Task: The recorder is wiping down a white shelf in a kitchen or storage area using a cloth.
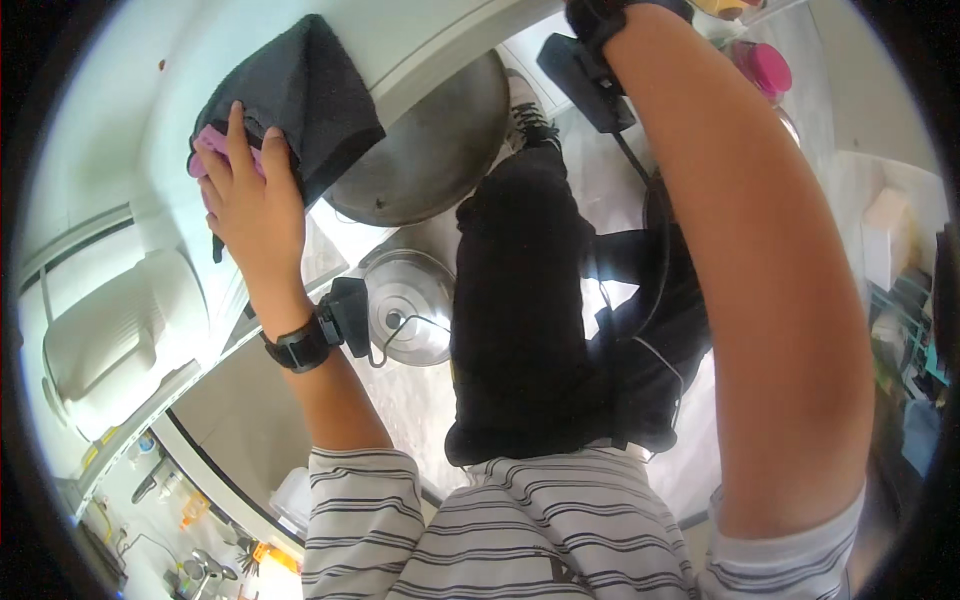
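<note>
My left hand (251, 180) is spread over a pink cloth (212, 148) and a dark grey cloth (300, 97), pressing them against a smooth white surface (172, 97) at the upper left. Part of the grey cloth hangs past the surface's edge. A black wrist strap with a small black device (349, 316) sits on my left wrist. My right forearm reaches up past the top edge of the view, so my right hand is out of sight; that wrist also bears a black strap and device (585, 82).
Below the surface's edge are a large round metal pan (442, 150) and a round metal lid (412, 300). A white plastic container (127, 337) stands at the left. A jar with a pink lid (770, 67) is at the upper right. Utensils lie at the lower left.
</note>
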Demonstrator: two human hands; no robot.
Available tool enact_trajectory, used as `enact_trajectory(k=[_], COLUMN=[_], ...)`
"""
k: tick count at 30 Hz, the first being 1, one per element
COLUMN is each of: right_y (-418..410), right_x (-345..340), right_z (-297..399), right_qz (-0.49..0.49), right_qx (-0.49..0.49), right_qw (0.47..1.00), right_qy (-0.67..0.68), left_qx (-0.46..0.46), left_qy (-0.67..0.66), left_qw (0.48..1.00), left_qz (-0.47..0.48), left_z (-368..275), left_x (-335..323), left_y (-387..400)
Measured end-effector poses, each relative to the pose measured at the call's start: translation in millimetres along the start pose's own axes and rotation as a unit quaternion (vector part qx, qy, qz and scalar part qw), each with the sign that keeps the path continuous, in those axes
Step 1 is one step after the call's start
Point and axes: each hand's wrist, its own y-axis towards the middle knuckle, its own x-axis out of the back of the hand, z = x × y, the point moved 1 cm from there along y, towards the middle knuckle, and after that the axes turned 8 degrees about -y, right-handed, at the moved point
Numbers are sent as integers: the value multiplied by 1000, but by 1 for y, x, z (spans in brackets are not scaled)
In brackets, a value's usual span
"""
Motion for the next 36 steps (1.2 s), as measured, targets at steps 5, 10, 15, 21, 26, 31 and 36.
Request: enact_trajectory(k=[5,10,15,21,26,31,36], right_y=[-4,-1,2,0,1,-6,4], right_x=[-5,-4,-1,-13,5,-8,6], right_z=[4,8,-1,5,-7,9,3], right_qz=[-8,-1,8,-15,3,6,25], right_qx=[5,2,8,26,-4,9,0], right_qw=[1000,1000,999,998,997,1000,1000], right_qy=[9,12,-30,-54,-81,-4,-8], left_qx=[-20,-76,-87,-97,-63,-10,-13], left_qy=[1,-17,-28,-8,-36,-18,4], left_qw=[1000,997,996,994,997,1000,1000], left_qz=[-6,-12,-20,-52,-21,-15,-23], left_z=[-27,-57,-64,-51,-42,-15,-37], left_x=[-6,-8,-13,5,15,27,4], left_y=[7,10,3,-25,-37,-41,-22])
